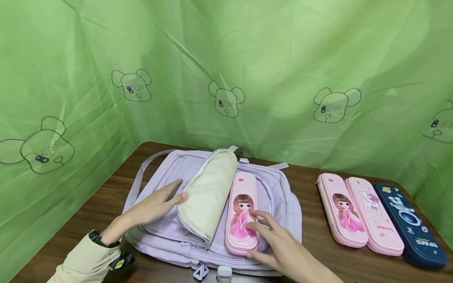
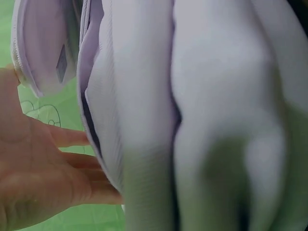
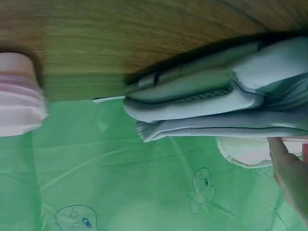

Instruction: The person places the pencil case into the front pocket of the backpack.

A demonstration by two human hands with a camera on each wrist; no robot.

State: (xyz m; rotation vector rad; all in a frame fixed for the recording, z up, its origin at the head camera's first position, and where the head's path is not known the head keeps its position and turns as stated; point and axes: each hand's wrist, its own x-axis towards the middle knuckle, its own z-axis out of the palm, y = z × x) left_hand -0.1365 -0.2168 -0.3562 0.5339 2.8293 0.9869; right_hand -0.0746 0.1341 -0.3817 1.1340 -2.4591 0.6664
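Note:
A lilac backpack [image 1: 291, 220] lies flat on the table, its front pocket unzipped. The pocket's pale flap [image 1: 210, 192] is folded back to the left. My left hand [image 1: 153, 208] touches the flap's edge with the thumb, its other fingers extended over the bag; in the left wrist view the hand [image 2: 48, 168] has its thumb at the zipped rim. On the exposed pocket area lies a pink pencil case [image 1: 242, 188] with a doll-like girl in a pink dress. My right hand [image 1: 283, 249] rests fingertips on its right side, thumb by the lower end.
To the right, side by side on the wooden table [image 1: 304, 267], lie another pink girl pencil case [image 1: 334, 192], a pink rabbit one [image 1: 383, 230] and a dark blue space one [image 1: 421, 236]. A green fabric screen [image 1: 276, 51] rises behind and at the left.

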